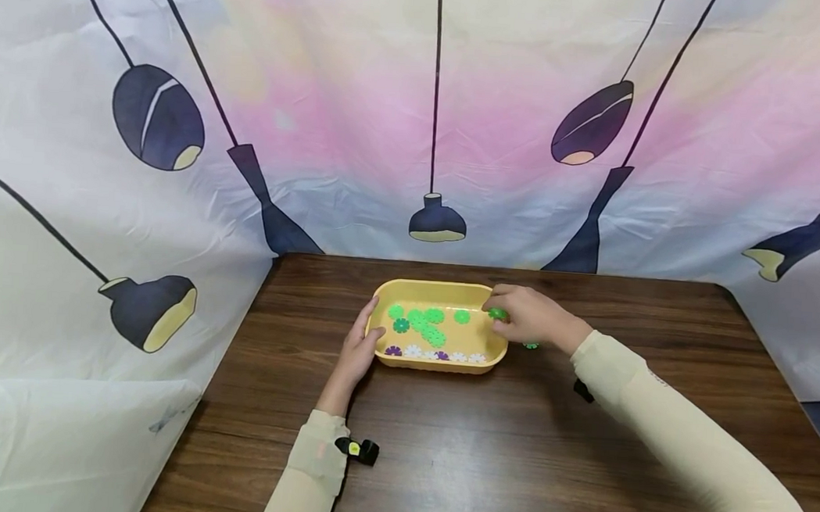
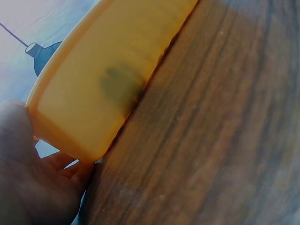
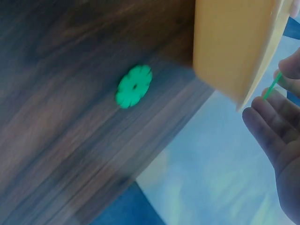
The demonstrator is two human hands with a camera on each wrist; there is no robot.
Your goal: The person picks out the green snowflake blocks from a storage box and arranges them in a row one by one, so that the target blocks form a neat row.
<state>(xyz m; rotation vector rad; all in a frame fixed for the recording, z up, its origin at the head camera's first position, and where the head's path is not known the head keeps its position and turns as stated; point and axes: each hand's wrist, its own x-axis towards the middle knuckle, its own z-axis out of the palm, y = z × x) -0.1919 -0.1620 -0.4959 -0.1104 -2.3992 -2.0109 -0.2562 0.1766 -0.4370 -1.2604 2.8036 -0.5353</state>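
Observation:
A yellow plastic tray stands on the table. My left hand grips its left end, with the thumb over the rim and the fingers round the outside wall, as the left wrist view also shows. Over the tray's right end, my right hand pinches a green snowflake-shaped disc between thumb and fingers. Inside lie several bright green discs, a darker green disc, and white discs and purple discs along the near wall.
Another green disc lies on the table just right of the tray, partly hidden by my right hand in the head view. The dark wooden table meets a hanging cloth printed with lamps along its back edge.

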